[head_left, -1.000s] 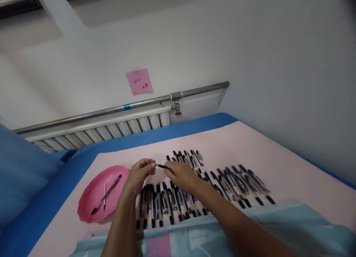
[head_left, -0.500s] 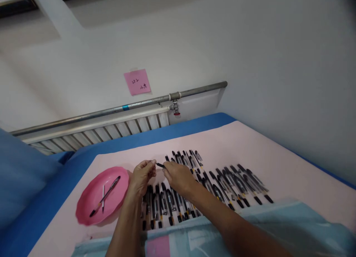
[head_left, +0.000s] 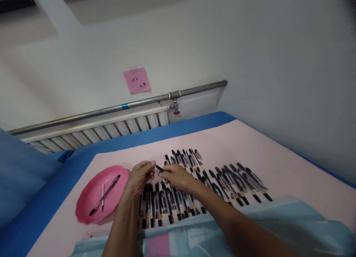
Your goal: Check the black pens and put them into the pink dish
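Note:
My right hand [head_left: 178, 176] is closed around a pen [head_left: 159, 168], whose black end points up and left out of the fingers. Just left of that end, my left hand [head_left: 141, 175] is in a pinch; whatever its fingertips hold is too small or hidden to name. Below both hands lie rows of clear-barrelled pens [head_left: 164, 203] with black caps, and more pens [head_left: 236, 181] spread to the right. A smaller group of pens [head_left: 185, 158] lies behind my right hand.
A pink scalloped dish [head_left: 82, 208] stands on the left with a pen [head_left: 107, 192] and a thin white rod [head_left: 103, 197] in it. Pale pink paper [head_left: 222, 145] covers the blue-edged table. A radiator [head_left: 125, 129] and a metal pipe [head_left: 150, 100] run along the wall.
My right hand has shifted slightly down, its fingers curled differently, and the black pen end now tilts more steeply and shows more. My left hand has barely moved.

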`<state>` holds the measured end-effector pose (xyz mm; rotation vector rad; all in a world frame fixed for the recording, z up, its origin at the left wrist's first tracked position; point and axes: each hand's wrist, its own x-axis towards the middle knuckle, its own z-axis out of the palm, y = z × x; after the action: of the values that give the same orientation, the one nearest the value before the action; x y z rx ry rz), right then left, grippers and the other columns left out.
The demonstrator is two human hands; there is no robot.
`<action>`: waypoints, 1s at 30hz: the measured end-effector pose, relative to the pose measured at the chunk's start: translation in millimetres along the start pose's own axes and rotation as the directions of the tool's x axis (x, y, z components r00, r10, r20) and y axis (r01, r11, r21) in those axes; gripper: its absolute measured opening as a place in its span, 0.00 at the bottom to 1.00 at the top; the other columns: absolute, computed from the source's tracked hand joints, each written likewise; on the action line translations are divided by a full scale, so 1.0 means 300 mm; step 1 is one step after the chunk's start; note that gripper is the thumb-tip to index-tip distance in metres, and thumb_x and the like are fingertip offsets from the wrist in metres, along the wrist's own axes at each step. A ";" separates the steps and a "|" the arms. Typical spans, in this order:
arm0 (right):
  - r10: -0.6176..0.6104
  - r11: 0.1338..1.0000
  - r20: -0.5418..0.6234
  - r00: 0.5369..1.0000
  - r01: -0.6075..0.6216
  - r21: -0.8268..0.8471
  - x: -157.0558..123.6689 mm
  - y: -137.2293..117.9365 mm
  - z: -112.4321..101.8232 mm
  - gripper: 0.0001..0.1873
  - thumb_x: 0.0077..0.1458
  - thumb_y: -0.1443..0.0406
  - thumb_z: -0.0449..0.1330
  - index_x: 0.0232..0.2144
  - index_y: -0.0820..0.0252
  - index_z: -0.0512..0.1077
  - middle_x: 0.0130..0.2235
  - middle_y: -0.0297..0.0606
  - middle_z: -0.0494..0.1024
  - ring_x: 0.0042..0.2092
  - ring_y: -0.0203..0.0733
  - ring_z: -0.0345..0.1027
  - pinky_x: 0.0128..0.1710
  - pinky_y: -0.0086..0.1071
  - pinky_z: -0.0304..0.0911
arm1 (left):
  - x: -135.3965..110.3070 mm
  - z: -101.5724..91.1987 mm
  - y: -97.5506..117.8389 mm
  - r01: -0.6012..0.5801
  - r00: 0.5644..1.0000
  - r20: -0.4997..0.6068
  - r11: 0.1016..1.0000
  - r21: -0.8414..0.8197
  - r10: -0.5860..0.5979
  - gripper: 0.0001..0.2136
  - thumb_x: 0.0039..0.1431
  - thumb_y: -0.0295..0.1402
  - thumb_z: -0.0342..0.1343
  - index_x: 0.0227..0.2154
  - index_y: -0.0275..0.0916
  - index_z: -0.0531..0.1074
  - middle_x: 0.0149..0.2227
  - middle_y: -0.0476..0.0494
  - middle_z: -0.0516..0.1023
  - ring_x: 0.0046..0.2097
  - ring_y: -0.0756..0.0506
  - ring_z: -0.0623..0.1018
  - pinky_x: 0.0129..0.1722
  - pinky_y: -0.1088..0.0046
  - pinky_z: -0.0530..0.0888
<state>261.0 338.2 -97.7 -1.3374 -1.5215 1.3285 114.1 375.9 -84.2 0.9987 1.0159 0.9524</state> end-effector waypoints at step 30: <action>0.033 0.993 -0.105 0.994 -0.021 0.116 -0.001 -0.010 0.058 0.10 0.49 0.65 0.51 0.18 0.60 0.60 0.17 0.27 0.63 0.16 0.26 0.53 0.15 0.22 0.47 | 0.034 0.026 -0.051 -0.148 0.988 -0.066 0.981 -0.127 0.140 0.14 0.37 0.37 0.64 0.15 0.35 0.65 0.15 0.55 0.64 0.20 0.56 0.63 0.22 0.79 0.60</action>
<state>243.8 333.9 -98.7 -1.3385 -1.3391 1.3194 126.3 380.0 -99.3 0.9484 0.9248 1.1584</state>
